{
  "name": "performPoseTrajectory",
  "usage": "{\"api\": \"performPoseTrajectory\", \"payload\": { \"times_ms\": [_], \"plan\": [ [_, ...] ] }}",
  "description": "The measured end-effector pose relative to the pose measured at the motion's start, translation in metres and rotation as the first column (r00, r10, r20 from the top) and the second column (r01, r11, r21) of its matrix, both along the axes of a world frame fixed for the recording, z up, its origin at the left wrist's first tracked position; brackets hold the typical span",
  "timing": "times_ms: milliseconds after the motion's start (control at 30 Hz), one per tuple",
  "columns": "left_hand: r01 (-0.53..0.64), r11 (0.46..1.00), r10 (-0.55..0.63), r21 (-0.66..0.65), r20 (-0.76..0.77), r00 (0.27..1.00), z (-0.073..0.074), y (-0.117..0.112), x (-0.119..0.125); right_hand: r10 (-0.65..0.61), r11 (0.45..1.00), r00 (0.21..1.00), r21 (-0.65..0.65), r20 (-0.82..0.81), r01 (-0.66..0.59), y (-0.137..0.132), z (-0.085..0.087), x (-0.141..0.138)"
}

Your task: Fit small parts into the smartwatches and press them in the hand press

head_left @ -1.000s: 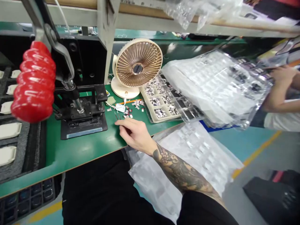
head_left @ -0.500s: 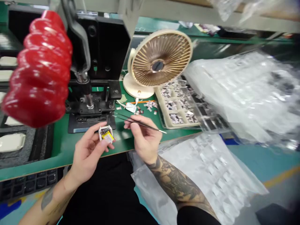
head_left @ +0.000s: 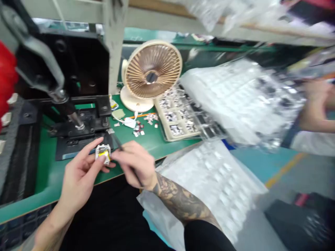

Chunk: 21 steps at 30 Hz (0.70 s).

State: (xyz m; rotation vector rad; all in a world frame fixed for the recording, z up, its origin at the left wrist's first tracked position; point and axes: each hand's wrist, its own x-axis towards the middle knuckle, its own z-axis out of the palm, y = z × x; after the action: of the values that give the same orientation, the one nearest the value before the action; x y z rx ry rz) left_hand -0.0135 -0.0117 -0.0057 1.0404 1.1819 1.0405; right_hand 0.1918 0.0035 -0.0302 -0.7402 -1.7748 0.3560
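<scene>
My left hand [head_left: 78,174] pinches a small white case with a yellow part inside [head_left: 103,153], held just above the green bench edge [head_left: 47,205]. My right hand [head_left: 136,164], tattooed along the forearm, grips thin dark tweezers [head_left: 123,151] and is closed around them. The tweezers run across the hand and stick out past it on both sides, close beside the white case. Both hands hover in front of the black press base [head_left: 78,139].
A black hand press [head_left: 70,87] with a red handle [head_left: 6,80] stands at left. A beige desk fan [head_left: 150,75], a beige tray of small parts [head_left: 178,120], loose parts [head_left: 138,127] and stacked clear blister trays [head_left: 240,101] lie at right. Another person's arm [head_left: 316,111] shows far right.
My left hand came into view holding the white case. My right hand picked the tweezers up from the bench and has turned them, bringing them next to the case. The view swung left.
</scene>
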Motion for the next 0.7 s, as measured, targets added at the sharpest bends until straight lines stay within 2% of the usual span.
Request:
{"api": "performPoseTrajectory", "payload": {
  "times_ms": [33, 100, 200, 267, 333, 433, 533, 700],
  "plan": [
    [-0.003, 1.000, 0.004, 0.020, -0.022, 1.000, -0.003, 0.000, -0.002, 0.033, 0.998, 0.990, 0.040, 0.136, -0.039, 0.000, -0.001, 0.000],
    [-0.018, 0.997, 0.022, 0.069, -0.062, 0.998, -0.011, -0.002, -0.006, 0.044, 0.998, 0.937, 0.030, 0.346, -0.058, 0.001, -0.005, -0.001],
    [-0.045, 0.994, 0.060, 0.098, -0.157, 0.986, -0.022, -0.004, -0.012, 0.050, 0.997, 0.885, -0.071, 0.464, -0.019, 0.003, -0.007, -0.004],
    [-0.055, 0.992, 0.079, 0.112, -0.223, 0.972, -0.025, -0.005, -0.014, 0.068, 0.993, 0.891, -0.114, 0.449, -0.018, 0.004, -0.005, -0.005],
    [-0.033, 0.993, 0.059, 0.111, -0.234, 0.971, -0.023, -0.005, -0.014, 0.063, 0.991, 0.927, -0.135, 0.369, -0.014, 0.002, -0.001, -0.006],
    [0.030, 0.997, -0.023, 0.069, -0.109, 0.994, -0.012, -0.003, -0.008, 0.025, 0.988, 0.986, -0.154, 0.163, 0.001, -0.001, 0.006, -0.006],
    [0.054, 0.997, -0.055, 0.057, 0.024, 0.998, -0.003, 0.000, -0.001, 0.020, 0.986, 0.999, -0.164, 0.029, -0.015, -0.001, 0.008, -0.007],
    [0.082, 0.993, -0.092, 0.085, 0.121, 0.988, -0.003, 0.002, 0.001, -0.003, 0.962, 0.999, -0.272, 0.046, 0.015, 0.003, 0.011, -0.009]
  ]
}}
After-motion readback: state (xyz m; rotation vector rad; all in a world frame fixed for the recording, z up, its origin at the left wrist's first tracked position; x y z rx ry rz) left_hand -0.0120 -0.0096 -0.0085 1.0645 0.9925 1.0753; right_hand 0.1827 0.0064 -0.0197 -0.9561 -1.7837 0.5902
